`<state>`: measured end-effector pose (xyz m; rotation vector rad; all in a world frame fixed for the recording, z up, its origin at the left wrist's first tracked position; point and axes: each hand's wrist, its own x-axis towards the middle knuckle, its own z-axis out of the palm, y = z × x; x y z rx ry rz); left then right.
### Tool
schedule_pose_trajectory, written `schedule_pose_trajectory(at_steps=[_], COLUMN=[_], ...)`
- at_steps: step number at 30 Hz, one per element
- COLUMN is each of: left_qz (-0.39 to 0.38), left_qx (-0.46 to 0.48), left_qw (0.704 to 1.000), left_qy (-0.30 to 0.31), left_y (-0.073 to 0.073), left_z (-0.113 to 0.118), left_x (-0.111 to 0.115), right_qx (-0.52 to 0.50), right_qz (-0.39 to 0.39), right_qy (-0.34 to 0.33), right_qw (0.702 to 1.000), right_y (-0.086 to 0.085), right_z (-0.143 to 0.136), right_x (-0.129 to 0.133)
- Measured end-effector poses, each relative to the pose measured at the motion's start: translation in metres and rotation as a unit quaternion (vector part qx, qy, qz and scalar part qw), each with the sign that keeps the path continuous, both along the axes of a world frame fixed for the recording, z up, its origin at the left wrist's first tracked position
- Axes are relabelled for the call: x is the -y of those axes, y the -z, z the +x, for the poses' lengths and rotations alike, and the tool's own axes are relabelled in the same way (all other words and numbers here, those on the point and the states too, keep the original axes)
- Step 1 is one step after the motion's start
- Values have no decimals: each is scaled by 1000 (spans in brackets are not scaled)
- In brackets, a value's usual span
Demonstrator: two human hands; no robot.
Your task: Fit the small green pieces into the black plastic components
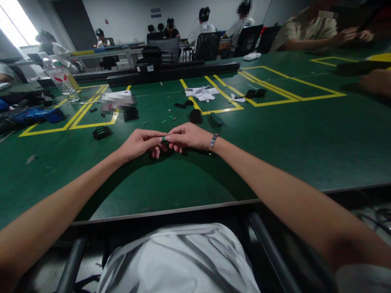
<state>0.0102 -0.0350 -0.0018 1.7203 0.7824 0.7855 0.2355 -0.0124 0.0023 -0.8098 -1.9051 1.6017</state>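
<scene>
My left hand (142, 143) and my right hand (186, 136) meet above the green table, fingertips together. Between them they pinch a small green piece (165, 139), mostly covered by the fingers, so its kind does not show. A watch-like band (214, 140) circles my right wrist. Just beyond my right hand lie a dark block (196, 116) and a dark green piece (216, 119). Left of my left hand is a black-and-green bundle (102, 132). Tiny green bits (170, 118) are scattered past my fingers.
Yellow tape (85, 124) marks rectangles on the green table (290, 145). White paper strips (202, 93) lie ahead. At the left stand a clear bottle (63, 79) and blue-and-black tools (36, 114). A co-worker's hand (381, 83) rests at the right; other people sit farther back.
</scene>
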Motion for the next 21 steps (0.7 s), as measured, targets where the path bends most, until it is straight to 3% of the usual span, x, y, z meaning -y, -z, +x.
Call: schedule_pose_trajectory(at_steps=[21], left_qz=[62], left_qx=[-24], left_qw=[998], left_qy=[-19], left_y=[2], left_z=[1], left_x=[0], right_qx=[-3], right_qz=[-4], right_qy=[-13], right_qw=[1000], right_y=[-2], right_z=[1], right_x=[1])
